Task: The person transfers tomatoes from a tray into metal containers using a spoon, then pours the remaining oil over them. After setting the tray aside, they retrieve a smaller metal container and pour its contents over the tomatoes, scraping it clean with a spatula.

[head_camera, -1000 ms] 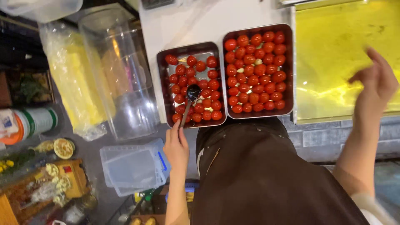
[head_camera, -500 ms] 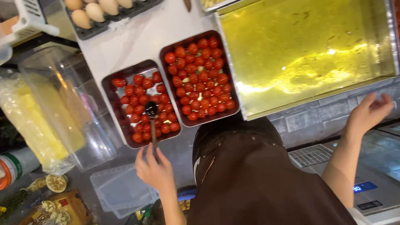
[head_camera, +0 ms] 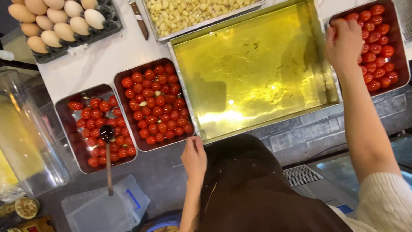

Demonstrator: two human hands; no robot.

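Nearest the camera I see a dark apron over the torso, and just left of it the left hand (head_camera: 194, 157), fingers loosely curled and grasping nothing, resting at the counter edge beside the near corner of the middle tomato tray (head_camera: 128, 136). That tray is packed with cherry tomatoes (head_camera: 156, 103) and a few pale garlic slivers. To its left sits a second tomato tray (head_camera: 68, 137), less densely filled, with a dark-bowled wooden spoon (head_camera: 107, 148) lying in it unheld, its handle sticking out over the near rim toward a clear plastic lid (head_camera: 101, 210). A clear plastic container (head_camera: 25, 137) stands at far left. Right of the middle tray I note a large steel pan (head_camera: 184, 81) of yellow oil, touching the tray's side. Further out on the right, the right hand (head_camera: 343, 43), arm in a cream knit sleeve, reaches across to a third tomato tray (head_camera: 401, 64); its fingers are bent over the tray's left rim, though I cannot tell whether they pinch the rim or a tomato. Farthest away: an egg carton (head_camera: 77, 45) holding brown eggs, a knife (head_camera: 138, 19), and a tray of peeled garlic cloves (head_camera: 193, 13).
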